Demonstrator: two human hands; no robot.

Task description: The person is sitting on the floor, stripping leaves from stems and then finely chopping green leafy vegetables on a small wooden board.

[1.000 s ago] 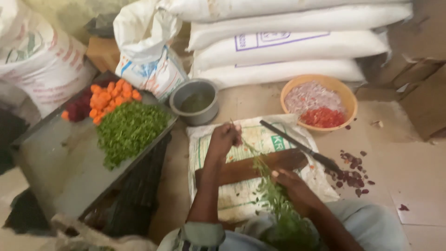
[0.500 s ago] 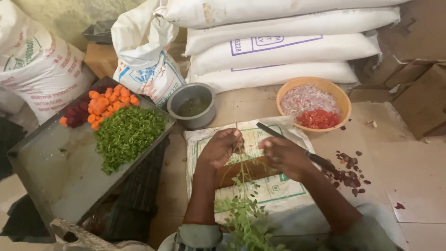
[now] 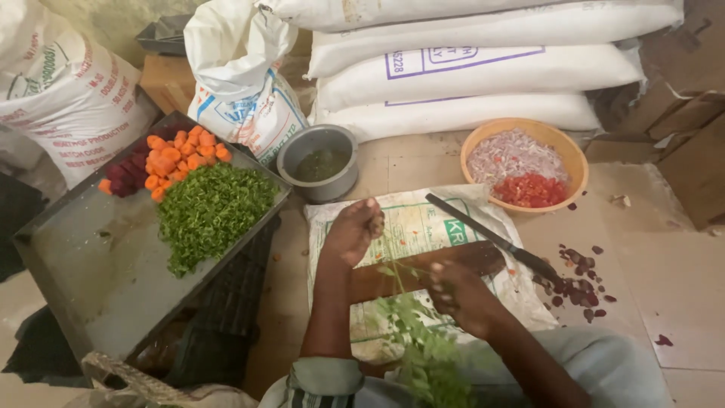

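From the head camera, your left hand (image 3: pixel 353 230) pinches shut on the top of a leafy herb sprig (image 3: pixel 411 332) while your right hand (image 3: pixel 461 295) closes round the stem lower down, apparently stripping leaves, though blur hides the fingers. Both work over the wooden board (image 3: pixel 423 272) on the spread sack (image 3: pixel 423 227), the knife (image 3: pixel 491 238) lying across its far-right corner. The metal tray (image 3: pixel 91 279) of chopped greens (image 3: pixel 211 211) and carrot (image 3: pixel 177 155) stands left on the tiled floor, stacked sacks (image 3: pixel 468 75) behind.

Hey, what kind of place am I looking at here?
Probably a storeroom used for bulk kitchen prep on the floor: stacked white sacks, a metal tray of chopped greens and carrots, and a knife on a cutting board.
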